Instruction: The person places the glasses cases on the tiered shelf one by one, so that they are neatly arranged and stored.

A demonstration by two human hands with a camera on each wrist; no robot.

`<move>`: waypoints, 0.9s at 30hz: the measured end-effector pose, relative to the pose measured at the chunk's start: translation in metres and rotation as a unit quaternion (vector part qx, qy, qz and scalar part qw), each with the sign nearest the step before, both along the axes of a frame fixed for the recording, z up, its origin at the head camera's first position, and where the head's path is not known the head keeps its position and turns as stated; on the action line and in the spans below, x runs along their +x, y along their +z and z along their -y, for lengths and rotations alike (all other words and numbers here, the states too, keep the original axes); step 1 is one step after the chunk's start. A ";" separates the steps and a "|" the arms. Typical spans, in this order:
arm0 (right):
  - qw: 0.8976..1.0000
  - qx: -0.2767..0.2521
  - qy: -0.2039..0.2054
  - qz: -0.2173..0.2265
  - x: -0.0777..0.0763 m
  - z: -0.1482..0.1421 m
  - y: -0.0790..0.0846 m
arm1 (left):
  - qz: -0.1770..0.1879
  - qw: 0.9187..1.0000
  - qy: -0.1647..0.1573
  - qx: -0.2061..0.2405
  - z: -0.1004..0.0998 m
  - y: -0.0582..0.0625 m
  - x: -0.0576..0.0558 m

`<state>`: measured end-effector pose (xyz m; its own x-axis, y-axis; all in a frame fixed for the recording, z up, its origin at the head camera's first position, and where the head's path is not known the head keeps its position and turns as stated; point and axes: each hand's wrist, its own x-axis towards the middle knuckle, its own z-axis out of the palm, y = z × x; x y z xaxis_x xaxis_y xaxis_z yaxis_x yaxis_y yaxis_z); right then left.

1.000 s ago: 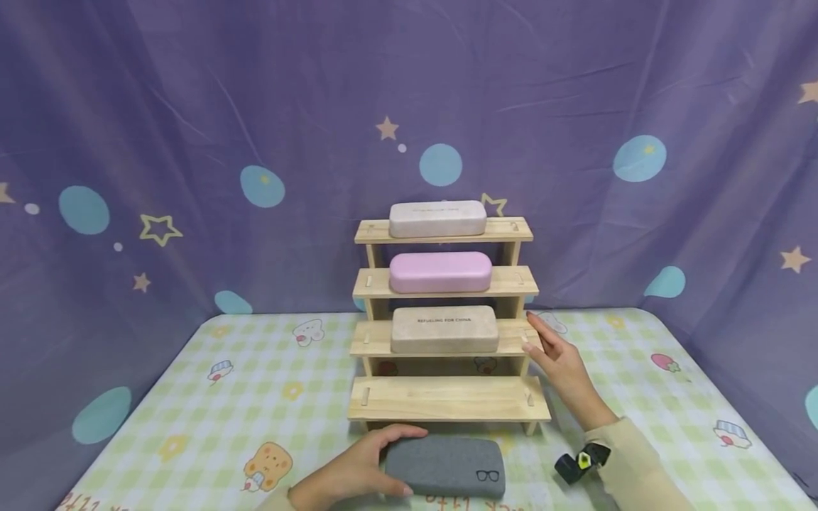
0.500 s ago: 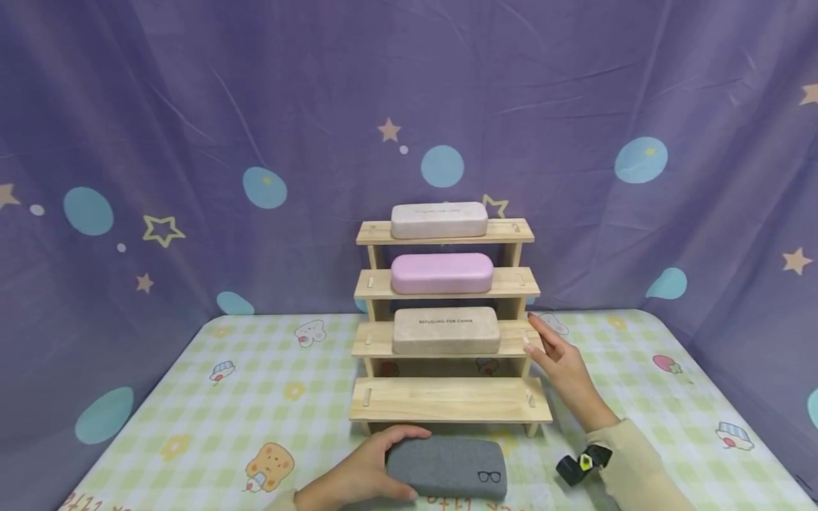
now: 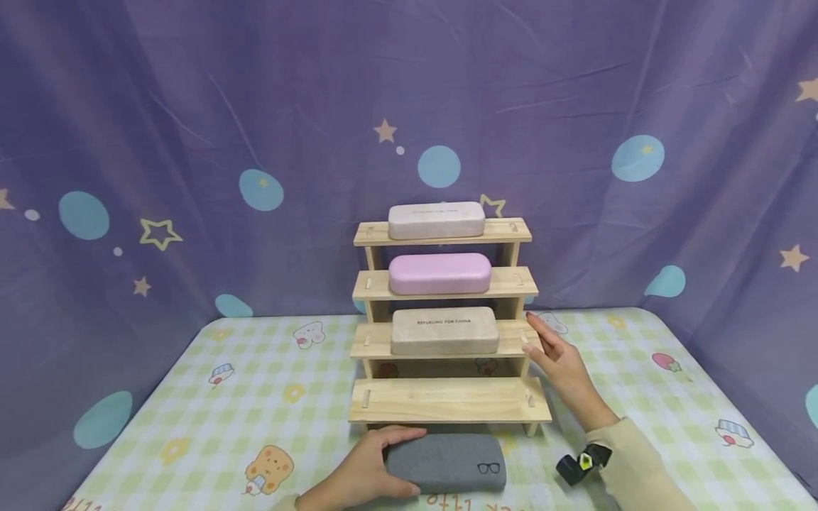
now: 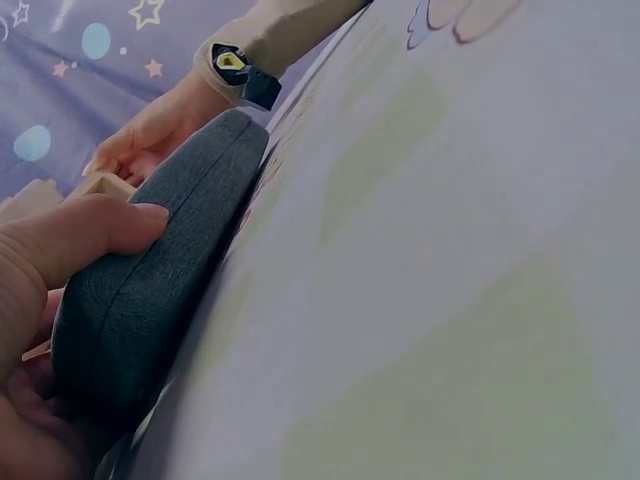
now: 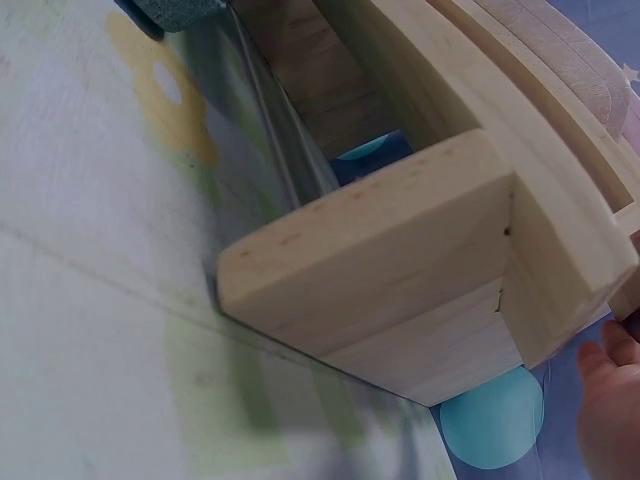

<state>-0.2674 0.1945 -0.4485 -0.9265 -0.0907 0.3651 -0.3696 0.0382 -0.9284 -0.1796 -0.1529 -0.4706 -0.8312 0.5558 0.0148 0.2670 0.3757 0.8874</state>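
Note:
My left hand (image 3: 364, 472) grips the left end of a grey glasses case (image 3: 447, 463), thumb on its near side and fingers on the far side. In the left wrist view, the case (image 4: 170, 250) is close over the tablecloth. The case has a small spectacles mark at its right end and lies just in front of a four-tier wooden display stand (image 3: 447, 399). My right hand (image 3: 565, 369) holds the right end of the stand's second shelf from the bottom, thumb on the board and fingers at its edge.
A beige lettered glasses case (image 3: 444, 337), a pink one (image 3: 439, 275) and a pale one (image 3: 437, 221) sit on the upper three shelves. The bottom shelf is bare wood. A checked tablecloth (image 3: 255, 397) covers the table, before a purple curtain (image 3: 307, 85).
The grey glasses case has shifted slightly toward the stand in the head view, with my left hand still on it. My right hand keeps its place on the shelf.

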 end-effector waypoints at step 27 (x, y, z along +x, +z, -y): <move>1.000 -0.009 0.000 -0.005 0.000 0.001 0.000 | 0.028 0.998 -0.037 0.050 0.000 0.024 0.006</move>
